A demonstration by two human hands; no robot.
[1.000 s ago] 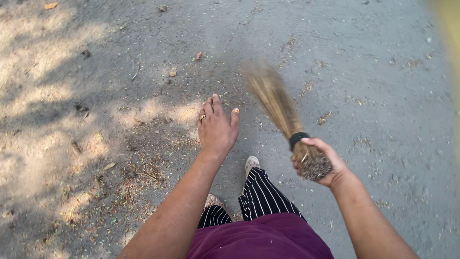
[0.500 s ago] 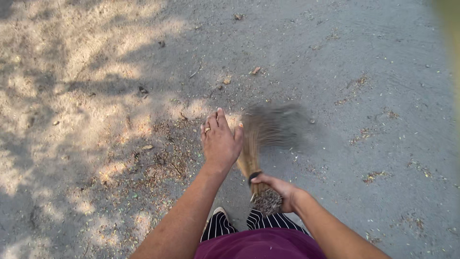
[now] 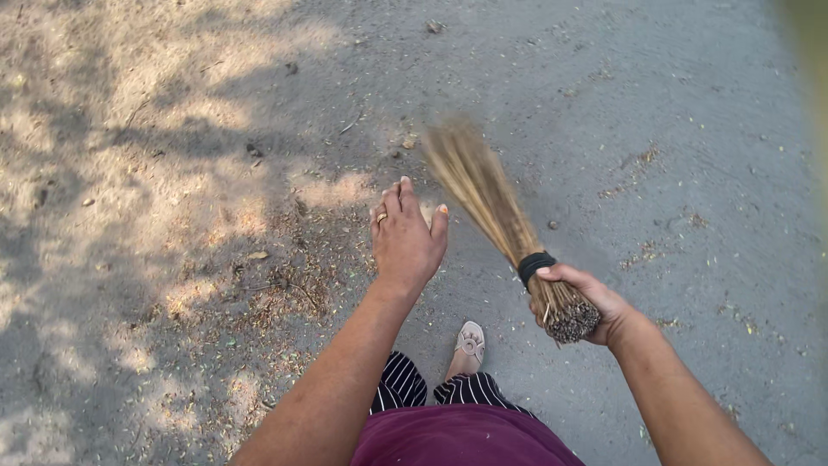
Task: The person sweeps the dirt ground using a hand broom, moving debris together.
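Gripping a tan bundled-twig hand broom (image 3: 500, 224) by its black band, the right hand (image 3: 595, 302) angles bristles groundward; the left hand (image 3: 405, 242) hovers beside it, fingers (image 3: 397, 203) loosely spread, holding nothing.

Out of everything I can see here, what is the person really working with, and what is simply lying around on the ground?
In use:
- stick broom, gripped at its bound end by the right hand
- left hand, held out empty above the ground
- strip of fine litter on the pavement beside the broom

Lying about:
- dry leaf
- small stone
- twig
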